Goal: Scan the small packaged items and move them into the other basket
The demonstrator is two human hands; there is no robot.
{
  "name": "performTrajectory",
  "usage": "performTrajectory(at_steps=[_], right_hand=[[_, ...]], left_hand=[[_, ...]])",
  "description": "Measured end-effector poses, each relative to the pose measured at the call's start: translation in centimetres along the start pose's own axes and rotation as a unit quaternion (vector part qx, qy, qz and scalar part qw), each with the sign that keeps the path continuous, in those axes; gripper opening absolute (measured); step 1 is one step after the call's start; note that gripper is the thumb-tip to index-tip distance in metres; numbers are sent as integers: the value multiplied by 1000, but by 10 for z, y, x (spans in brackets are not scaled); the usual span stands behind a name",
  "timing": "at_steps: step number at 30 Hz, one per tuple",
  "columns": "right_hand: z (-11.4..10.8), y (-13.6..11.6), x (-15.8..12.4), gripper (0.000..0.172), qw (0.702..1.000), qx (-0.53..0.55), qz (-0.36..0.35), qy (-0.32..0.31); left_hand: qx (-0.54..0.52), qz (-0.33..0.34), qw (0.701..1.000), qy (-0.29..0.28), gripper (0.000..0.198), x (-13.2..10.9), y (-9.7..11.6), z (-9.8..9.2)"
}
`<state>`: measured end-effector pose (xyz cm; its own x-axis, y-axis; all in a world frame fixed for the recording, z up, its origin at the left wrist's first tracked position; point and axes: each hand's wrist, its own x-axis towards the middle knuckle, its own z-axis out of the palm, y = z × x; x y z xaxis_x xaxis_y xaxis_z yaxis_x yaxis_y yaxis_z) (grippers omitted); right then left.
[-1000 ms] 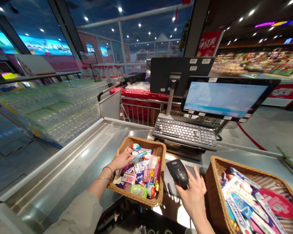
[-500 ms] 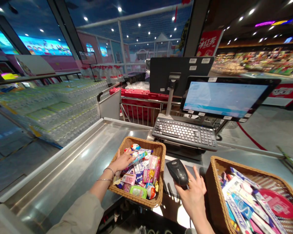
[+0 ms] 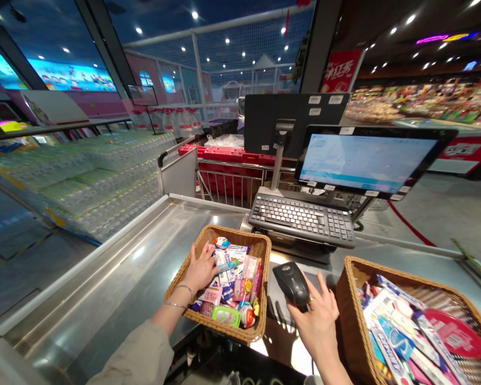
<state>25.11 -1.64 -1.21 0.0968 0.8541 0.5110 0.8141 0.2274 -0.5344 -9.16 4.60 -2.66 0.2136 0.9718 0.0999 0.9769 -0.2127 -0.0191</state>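
My left hand [image 3: 202,270] reaches into a wicker basket [image 3: 260,251] full of small colourful packets. Its fingers curl around a slim blue-and-white packet [image 3: 227,264] that sticks out to the right of the hand. My right hand [image 3: 318,315] grips a black handheld barcode scanner [image 3: 292,282], its head pointing up and left, between the two baskets. A second wicker basket [image 3: 350,299] at the right holds toothbrush packs and a red round item.
A black keyboard [image 3: 302,217] and a tilted touchscreen [image 3: 366,163] stand behind the baskets on the steel checkout counter [image 3: 136,267]. A second monitor back [image 3: 292,120] rises behind. Red shopping baskets and a metal rail lie beyond; stacked bottled water is at the left.
My left hand has slid deeper into the left basket and lower over the packets, still holding the blue-and-white packet. The right hand and scanner have stayed put.
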Motion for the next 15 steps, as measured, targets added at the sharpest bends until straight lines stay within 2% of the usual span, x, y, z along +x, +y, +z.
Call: performTrajectory(at_steps=[3,7,15], right_hand=[[1,1,0,28,1000,1,-1,0],[1,2,1,28,1000,5,3,-5],[1,2,1,29,1000,5,-5,-5]], left_hand=[[5,28,999,33,27,-4,4,-1],[9,93,995,23,29,-11,8,0],[34,50,998,13,34,-9,11,6]])
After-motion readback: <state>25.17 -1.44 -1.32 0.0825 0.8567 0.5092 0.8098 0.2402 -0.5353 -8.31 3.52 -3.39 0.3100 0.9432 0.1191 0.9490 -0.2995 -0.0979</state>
